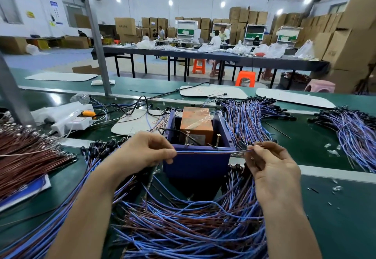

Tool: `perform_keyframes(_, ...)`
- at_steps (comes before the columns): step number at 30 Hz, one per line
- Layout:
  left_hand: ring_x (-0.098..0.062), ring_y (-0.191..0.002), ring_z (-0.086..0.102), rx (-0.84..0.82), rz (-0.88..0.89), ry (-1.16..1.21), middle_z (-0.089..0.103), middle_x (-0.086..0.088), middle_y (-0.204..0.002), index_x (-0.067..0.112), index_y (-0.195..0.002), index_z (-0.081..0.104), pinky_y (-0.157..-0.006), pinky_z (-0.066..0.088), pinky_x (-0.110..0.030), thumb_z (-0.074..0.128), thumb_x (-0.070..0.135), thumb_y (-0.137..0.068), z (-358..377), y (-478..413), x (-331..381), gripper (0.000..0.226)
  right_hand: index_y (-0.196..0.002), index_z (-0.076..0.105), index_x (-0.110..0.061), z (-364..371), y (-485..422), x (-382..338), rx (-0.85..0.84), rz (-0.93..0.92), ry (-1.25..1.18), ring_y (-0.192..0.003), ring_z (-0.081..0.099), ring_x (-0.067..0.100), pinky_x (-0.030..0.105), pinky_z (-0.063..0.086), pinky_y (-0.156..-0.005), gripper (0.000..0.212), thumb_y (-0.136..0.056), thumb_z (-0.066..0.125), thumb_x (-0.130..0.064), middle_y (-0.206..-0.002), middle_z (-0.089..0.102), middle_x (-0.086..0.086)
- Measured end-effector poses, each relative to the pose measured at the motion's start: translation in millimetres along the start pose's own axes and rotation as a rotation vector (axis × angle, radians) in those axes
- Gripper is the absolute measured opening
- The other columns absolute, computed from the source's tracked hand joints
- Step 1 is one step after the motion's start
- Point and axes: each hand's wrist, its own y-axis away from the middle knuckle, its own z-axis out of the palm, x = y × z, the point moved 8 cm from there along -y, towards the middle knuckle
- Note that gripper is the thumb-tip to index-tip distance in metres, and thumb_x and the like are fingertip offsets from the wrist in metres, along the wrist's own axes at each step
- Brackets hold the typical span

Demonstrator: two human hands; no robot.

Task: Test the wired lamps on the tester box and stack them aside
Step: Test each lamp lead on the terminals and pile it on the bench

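No legible text; carton (125, 26), wall sign (53, 4) print blurred.

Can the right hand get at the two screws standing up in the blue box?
Probably yes: the blue box is open on top and the screws stand just behind its near wall, close by. But the right hand and left hand both pinch a wire now.

Between left hand (146, 150) and right hand (270, 167), a blue wire (203, 151) crosses a dark blue box (195, 166) holding an orange block (196, 120), green table (335, 207) beneath.
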Motion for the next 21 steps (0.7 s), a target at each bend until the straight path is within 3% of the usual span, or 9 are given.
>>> perform_keyframes(3,-0.003,-0.055,0.056,0.033,-0.050,-0.042,0.072,-0.007,-0.070,0.016,-0.073,0.075,-0.049,0.041,-0.011,0.075,0.018,-0.079,-23,4,-12,0.006,-0.076,0.051,-0.017,-10,-6,-12,0.036,-0.094,0.209,-0.065,0.062,0.012,0.016,0.049,-0.056,0.032,-0.088,0.053,0.013,-0.081,0.064,0.004)
perform_keyframes(7,0.000,-0.045,0.051,0.118,-0.113,-0.111,0.072,-0.007,-0.068,0.012,-0.074,0.075,-0.043,0.038,-0.010,0.078,0.016,-0.076,-47,7,-25,0.005,-0.083,0.039,-0.019,-20,-11,-21,0.136,-0.242,0.702,-0.073,0.063,0.024,0.040,0.052,-0.072,0.031,-0.088,0.053,0.008,-0.082,0.064,0.005)
perform_keyframes(8,0.000,-0.044,0.051,0.136,-0.130,-0.127,0.072,-0.007,-0.068,0.011,-0.075,0.075,-0.044,0.038,-0.011,0.078,0.015,-0.075,-51,7,-28,0.005,-0.085,0.038,-0.017,-21,-11,-22,0.146,-0.278,0.825,-0.073,0.062,0.027,0.044,0.051,-0.071,0.028,-0.089,0.052,0.007,-0.081,0.063,0.005)
perform_keyframes(10,-0.003,-0.045,0.051,0.175,-0.155,-0.131,0.072,-0.009,-0.068,0.010,-0.074,0.075,-0.047,0.040,-0.016,0.079,0.013,-0.074,-60,9,-33,0.006,-0.090,0.038,-0.012,-22,-10,-23,0.170,-0.343,0.988,-0.063,0.054,0.022,0.034,0.042,-0.054,0.022,-0.088,0.051,0.006,-0.071,0.056,0.000)
perform_keyframes(12,-0.007,-0.048,0.050,0.201,-0.143,-0.052,0.071,-0.012,-0.069,0.008,-0.074,0.074,-0.049,0.040,-0.019,0.079,0.012,-0.072,-65,10,-32,0.007,-0.091,0.039,-0.007,-24,-12,-21,0.174,-0.362,1.076,-0.058,0.045,0.015,0.027,0.030,-0.047,0.018,-0.089,0.051,0.006,-0.067,0.048,-0.002)
perform_keyframes(14,-0.008,-0.051,0.053,0.193,-0.104,0.062,0.069,-0.011,-0.069,0.007,-0.075,0.073,-0.049,0.045,-0.016,0.078,0.014,-0.070,-64,10,-27,0.010,-0.092,0.042,-0.006,-24,-14,-17,0.143,-0.327,1.174,-0.058,0.044,0.015,0.026,0.028,-0.047,0.015,-0.088,0.050,0.006,-0.067,0.047,0.000)
perform_keyframes(18,-0.009,-0.057,0.058,0.146,-0.052,0.230,0.068,-0.012,-0.073,0.012,-0.072,0.074,-0.054,0.052,-0.017,0.077,0.016,-0.066,-45,8,-11,0.008,-0.089,0.051,-0.010,-20,-13,-14,0.093,-0.301,1.258,-0.061,0.049,0.016,0.028,0.033,-0.051,0.019,-0.085,0.050,0.008,-0.073,0.057,0.004)
perform_keyframes(21,-0.008,-0.055,0.059,0.098,-0.027,0.362,0.069,-0.006,-0.070,0.017,-0.068,0.074,-0.053,0.052,-0.017,0.076,0.021,-0.057,-29,6,-1,0.011,-0.082,0.057,-0.014,-16,-10,-19,0.055,-0.312,1.151,-0.066,0.058,0.015,0.027,0.039,-0.057,0.022,-0.085,0.055,0.007,-0.077,0.064,0.002)
